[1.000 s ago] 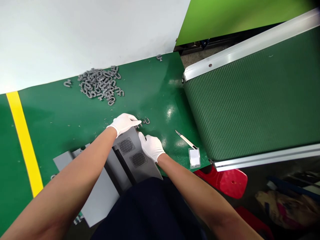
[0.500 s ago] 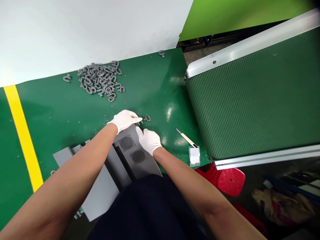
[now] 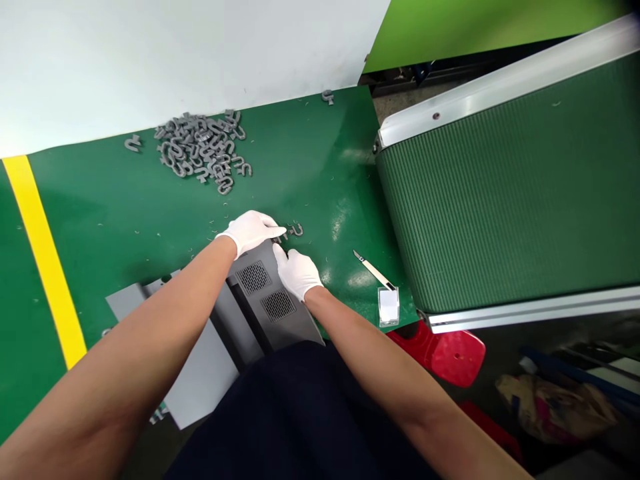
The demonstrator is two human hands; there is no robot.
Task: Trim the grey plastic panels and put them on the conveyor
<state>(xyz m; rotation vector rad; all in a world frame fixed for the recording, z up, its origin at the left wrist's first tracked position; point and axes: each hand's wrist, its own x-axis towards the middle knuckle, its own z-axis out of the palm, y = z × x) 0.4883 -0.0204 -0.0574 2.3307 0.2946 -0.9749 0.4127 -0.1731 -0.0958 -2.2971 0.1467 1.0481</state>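
Note:
A grey plastic panel (image 3: 295, 323) with two mesh vents lies in front of me, its lower end against my dark clothing. My left hand (image 3: 253, 231), in a white glove, is closed at the panel's far corner; small grey bits show by its fingertips, but what it grips is mostly hidden. Wrapped round the panel's right edge, my gloved right hand (image 3: 299, 272) grips it just below the left one. A grey U-shaped hook (image 3: 297, 229) lies on the table just past my left fingertips.
Farther back on the green table (image 3: 300, 160) lies a pile of grey U-shaped hooks (image 3: 203, 150). A craft knife (image 3: 374, 271) rests to the right, by a small clear box (image 3: 389, 307). Beyond stand a green conveyor belt (image 3: 510, 200) and a red stool (image 3: 457, 357).
The view has shifted slightly, so the table sits a little higher in the picture. Both hands keep their places at the panel's corner and edge.

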